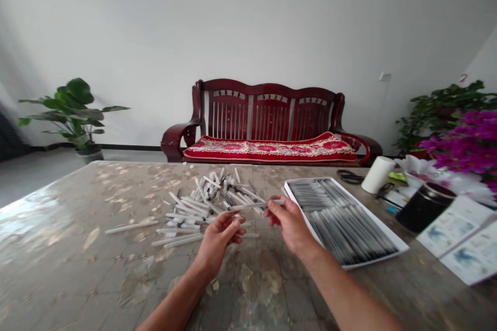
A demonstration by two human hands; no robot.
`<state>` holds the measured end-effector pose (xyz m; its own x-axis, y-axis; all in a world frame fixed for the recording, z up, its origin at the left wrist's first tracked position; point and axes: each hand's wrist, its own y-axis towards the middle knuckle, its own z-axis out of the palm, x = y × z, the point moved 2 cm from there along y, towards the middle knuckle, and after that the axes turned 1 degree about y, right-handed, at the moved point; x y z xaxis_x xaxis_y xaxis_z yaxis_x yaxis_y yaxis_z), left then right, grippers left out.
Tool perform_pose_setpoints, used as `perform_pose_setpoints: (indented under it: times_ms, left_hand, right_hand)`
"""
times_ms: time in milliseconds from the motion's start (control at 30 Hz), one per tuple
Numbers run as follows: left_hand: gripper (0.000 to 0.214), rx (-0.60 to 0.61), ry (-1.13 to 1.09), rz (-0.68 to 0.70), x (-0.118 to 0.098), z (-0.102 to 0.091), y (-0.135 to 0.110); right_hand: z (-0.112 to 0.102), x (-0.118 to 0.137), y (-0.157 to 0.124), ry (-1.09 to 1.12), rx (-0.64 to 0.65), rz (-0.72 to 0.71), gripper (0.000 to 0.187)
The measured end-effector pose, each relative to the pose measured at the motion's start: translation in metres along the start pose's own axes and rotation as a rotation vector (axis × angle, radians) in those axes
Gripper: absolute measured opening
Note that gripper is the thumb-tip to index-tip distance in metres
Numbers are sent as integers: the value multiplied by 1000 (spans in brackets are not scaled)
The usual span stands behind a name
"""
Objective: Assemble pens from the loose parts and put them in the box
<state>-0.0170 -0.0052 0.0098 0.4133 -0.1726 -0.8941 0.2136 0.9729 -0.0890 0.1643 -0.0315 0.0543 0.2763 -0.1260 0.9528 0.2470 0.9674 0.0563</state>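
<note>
A slim white pen [252, 206] is held level above the table between my two hands. My right hand [289, 220] pinches its right end between thumb and fingers. At the pen's left end, my left hand [221, 235] is closed with curled fingers; its exact grip is partly hidden. Behind my hands lies a loose heap of similar white pens [190, 208], some with dark tips or clips. A shallow white box [404, 246], to the right of my right hand, holds many pens in two rows.
A single pen [131, 227] lies left of the heap. Along the table's right side are black scissors [350, 176], a white roll [378, 175], a dark canister [425, 207], a printed white card stand [458, 238] and purple flowers [466, 139]. A wooden bench [269, 114] stands beyond.
</note>
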Motion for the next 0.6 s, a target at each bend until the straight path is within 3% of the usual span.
perform_pose_setpoints:
  times_ms: [167,300,467,600]
  left_hand:
    - [41,-88,160,62,0,-5,6]
    - [39,-101,235,82,5,-6,8]
    - [32,-123,432,143,12,-13,10]
    - [27,-132,576,241,9,-19,11]
  right_hand:
    - [-92,71,15,-88,-133,-4,39]
    - [-153,105,27,-444,-188,8,41]
    - [-186,85,44,-880,3,172,40]
    - [-187,61,50,-1118,119,118,35]
